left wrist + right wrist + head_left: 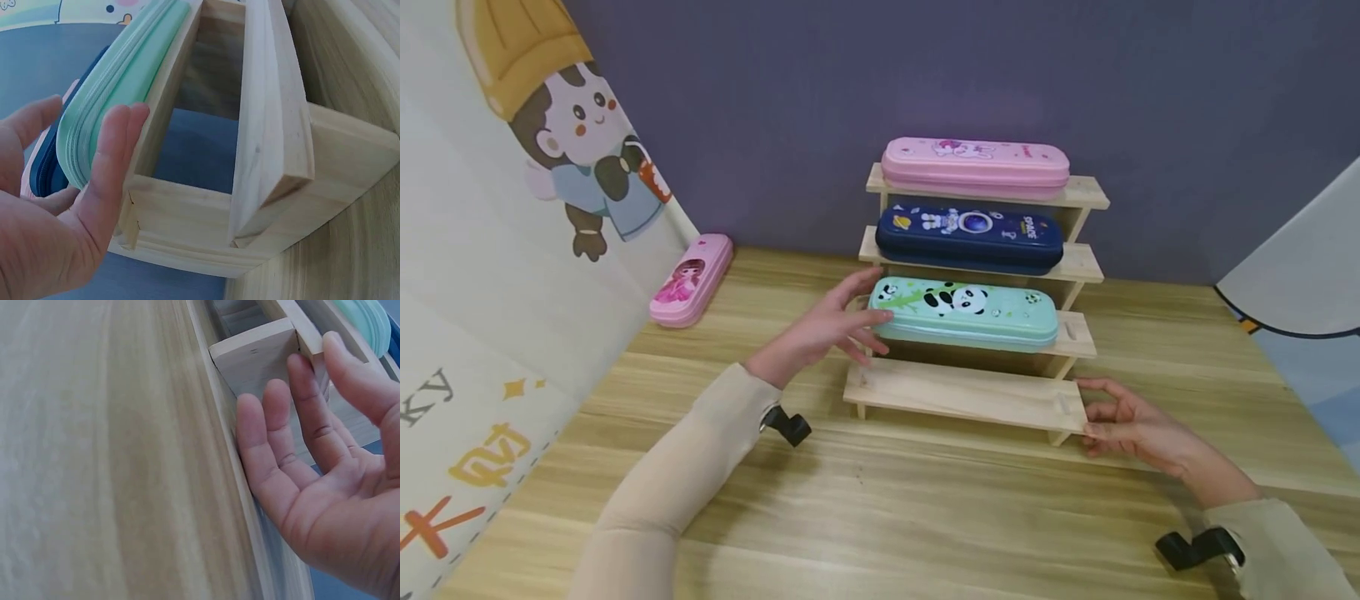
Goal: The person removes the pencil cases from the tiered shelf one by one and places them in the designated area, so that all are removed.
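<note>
A tiered wooden stand (962, 392) bears pencil cases on its upper three shelves. On the third shelf down lies a mint-green panda pencil case (964, 312). My left hand (823, 329) is at its left end, fingers extended and spread around that end; whether they touch it is hard to tell. In the left wrist view, fingers stand in front of the zipped edge of the mint case (125, 81). At the right end of the bare lowest shelf, my right hand (1138, 429) pinches the board's corner between thumb and fingers, as the right wrist view shows.
Above the mint case sit a navy space pencil case (970, 237) and, on top, a pink rabbit pencil case (976, 167). Another pink pencil case (691, 279) lies on the wooden table (820, 533) at left, against the printed cloth (587, 292). A dark wall (775, 108) stands behind.
</note>
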`<state>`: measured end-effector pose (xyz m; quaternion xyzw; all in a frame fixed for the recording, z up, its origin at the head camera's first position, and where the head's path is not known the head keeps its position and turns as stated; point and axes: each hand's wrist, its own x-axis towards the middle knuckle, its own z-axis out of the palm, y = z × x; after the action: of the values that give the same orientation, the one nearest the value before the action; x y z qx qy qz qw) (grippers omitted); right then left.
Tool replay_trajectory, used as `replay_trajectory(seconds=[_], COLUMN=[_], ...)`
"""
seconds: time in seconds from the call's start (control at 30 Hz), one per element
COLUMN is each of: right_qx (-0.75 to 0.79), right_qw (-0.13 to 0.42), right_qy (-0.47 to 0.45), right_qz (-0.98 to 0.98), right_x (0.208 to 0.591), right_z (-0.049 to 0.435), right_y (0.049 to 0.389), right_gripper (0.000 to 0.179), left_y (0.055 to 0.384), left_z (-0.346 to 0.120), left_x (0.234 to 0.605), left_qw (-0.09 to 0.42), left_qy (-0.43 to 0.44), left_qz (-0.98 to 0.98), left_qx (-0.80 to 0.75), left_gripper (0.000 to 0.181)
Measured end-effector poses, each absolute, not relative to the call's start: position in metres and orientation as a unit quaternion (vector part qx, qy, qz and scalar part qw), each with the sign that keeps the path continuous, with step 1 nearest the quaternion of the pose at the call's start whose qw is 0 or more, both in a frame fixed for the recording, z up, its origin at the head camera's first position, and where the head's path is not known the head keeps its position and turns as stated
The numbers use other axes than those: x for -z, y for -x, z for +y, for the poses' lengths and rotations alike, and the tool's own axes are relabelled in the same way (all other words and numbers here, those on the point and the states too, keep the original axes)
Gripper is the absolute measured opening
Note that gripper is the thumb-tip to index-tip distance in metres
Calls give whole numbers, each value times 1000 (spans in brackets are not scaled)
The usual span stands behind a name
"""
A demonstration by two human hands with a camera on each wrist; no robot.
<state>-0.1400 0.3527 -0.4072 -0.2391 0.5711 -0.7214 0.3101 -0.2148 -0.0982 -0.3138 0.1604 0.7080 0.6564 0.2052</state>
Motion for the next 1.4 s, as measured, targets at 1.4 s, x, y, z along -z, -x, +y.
replay_trajectory(seconds=[1.4], right_qx=[724], right_qw=[311], right_qy=[240], right_qz=[567], right_x=[406], right_z=[353], right_y=[140], right_gripper=[60], left_y=[179], left_z=[-148], left_x=[352], left_qw=[-19], left_qy=[-258], left_qz=[533], left_qx=[-805], left_gripper=[67])
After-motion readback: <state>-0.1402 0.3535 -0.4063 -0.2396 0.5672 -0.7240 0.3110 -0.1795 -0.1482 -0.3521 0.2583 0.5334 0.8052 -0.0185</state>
